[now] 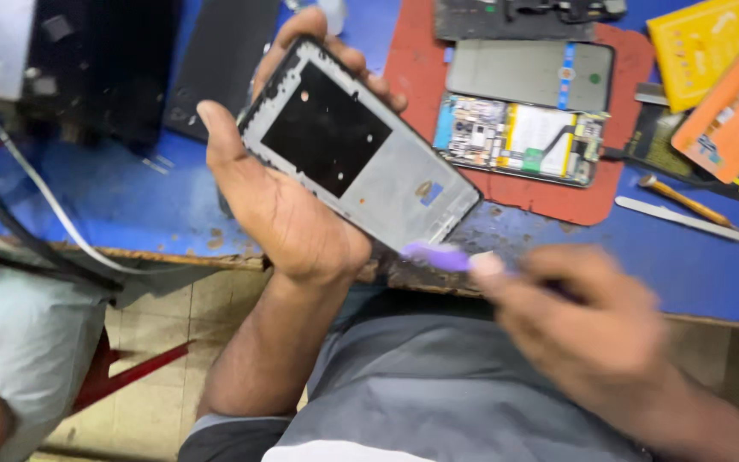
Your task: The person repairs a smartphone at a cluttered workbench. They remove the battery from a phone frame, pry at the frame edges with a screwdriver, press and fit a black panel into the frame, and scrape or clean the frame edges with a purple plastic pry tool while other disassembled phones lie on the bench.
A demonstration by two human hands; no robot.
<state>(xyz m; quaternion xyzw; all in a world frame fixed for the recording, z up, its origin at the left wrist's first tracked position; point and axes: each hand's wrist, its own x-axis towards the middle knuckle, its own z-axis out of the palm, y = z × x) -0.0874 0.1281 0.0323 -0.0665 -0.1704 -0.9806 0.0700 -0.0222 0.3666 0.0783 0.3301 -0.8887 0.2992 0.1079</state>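
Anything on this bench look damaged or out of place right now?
Yes. The blue bench top is worn and flaking along its front edge, just below the phone frame in the left hand. The right hand and its purple tool are blurred. The opened phone lies squarely on the red mat.

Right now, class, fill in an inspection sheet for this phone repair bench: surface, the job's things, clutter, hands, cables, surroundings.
Surface: blue bench top, scuffed, worn along the front edge; a red mat lies on it.
Job's things: grey phone frame with a dark panel, held tilted; purple tool touching its lower corner.
Clutter: opened phone on the mat, yellow card, orange card, a pencil-like stick, a flat metal pry tool.
Hands: left hand grips the frame; right hand, blurred, holds the purple tool.
Cables: white and black cables at the bench's left end.
Surroundings: tiled floor; another person's sleeve at left.
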